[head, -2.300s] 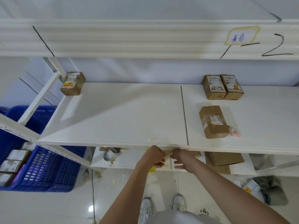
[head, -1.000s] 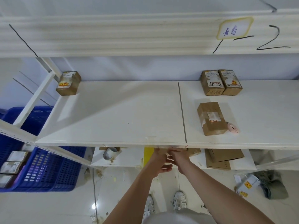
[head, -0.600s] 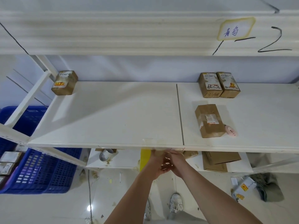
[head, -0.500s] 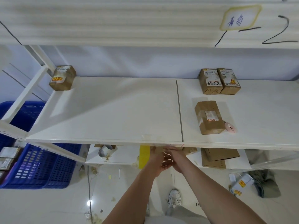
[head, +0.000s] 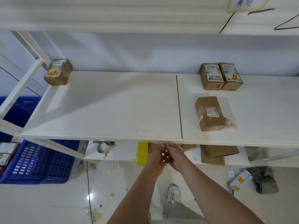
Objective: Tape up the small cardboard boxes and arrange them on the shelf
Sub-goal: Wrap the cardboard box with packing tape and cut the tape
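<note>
A wide white shelf board (head: 113,107) ran across the middle of the frame, its broad left panel bare and its front edge just above two hands held together at lower centre. One brown cardboard box with a red-and-yellow label (head: 58,72) sat at the far left rear corner, against the white upright. Right of the dark seam, a pair of labelled brown cardboard boxes (head: 220,76) stood touching side by side at the back, and a lone brown cardboard box with a torn white sticker (head: 208,113) lay nearer the front edge, a small pink object (head: 231,124) just beside its right corner. The left hand (head: 156,156) and right hand (head: 177,156) met below the board's lip, fingers overlapping; blur left their grip, and whatever lay between them, impossible to tell. A yellow roll of tape (head: 142,153) stood just left of the left hand, with a partly hidden cardboard box (head: 188,147) behind the hands on the lower shelf. A blue plastic crate (head: 40,160) occupied the lower left.
</note>
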Action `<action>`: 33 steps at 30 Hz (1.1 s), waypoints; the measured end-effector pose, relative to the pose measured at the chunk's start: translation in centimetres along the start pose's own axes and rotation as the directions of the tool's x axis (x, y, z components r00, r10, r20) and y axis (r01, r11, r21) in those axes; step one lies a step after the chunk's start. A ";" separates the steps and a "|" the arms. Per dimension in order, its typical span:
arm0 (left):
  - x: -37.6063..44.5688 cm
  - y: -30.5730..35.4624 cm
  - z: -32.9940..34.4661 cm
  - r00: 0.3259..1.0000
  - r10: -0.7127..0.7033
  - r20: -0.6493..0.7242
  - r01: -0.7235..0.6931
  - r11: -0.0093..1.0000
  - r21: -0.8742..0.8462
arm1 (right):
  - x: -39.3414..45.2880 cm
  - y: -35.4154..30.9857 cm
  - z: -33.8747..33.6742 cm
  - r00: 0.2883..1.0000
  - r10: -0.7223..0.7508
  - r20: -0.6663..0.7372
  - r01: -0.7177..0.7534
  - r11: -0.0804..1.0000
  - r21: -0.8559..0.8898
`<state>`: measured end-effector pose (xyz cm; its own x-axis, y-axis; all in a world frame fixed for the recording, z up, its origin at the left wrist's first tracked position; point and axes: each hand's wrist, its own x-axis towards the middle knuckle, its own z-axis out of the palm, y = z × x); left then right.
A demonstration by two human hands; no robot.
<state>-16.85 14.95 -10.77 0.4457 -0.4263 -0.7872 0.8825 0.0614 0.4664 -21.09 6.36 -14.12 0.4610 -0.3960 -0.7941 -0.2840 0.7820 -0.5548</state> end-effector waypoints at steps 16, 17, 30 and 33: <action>2.6 -1.2 1.4 0.960 0.016 -0.280 -0.070 0.980 -0.185 | 0.2 -0.6 0.5 0.998 0.059 0.025 -0.059 0.998 -0.013; 2.7 -1.1 1.6 0.955 0.021 -0.294 -0.077 0.980 -0.181 | 0.2 -0.6 0.6 0.998 0.061 0.022 -0.061 0.998 -0.010; 2.3 -0.6 2.2 0.930 -0.035 -0.367 -0.042 0.979 -0.198 | 0.0 -0.6 1.3 0.996 0.041 -0.085 -0.042 0.999 -0.014; 2.4 -0.7 2.0 0.926 -0.051 -0.374 -0.022 0.982 -0.188 | -0.3 -0.3 1.2 0.993 0.022 -0.115 -0.024 1.000 -0.009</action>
<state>-16.75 12.06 -12.15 0.4241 -0.0601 -0.9036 0.8850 0.2392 0.3994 -20.10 6.85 -13.38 0.3547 -0.4312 -0.8296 -0.3022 0.7868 -0.5382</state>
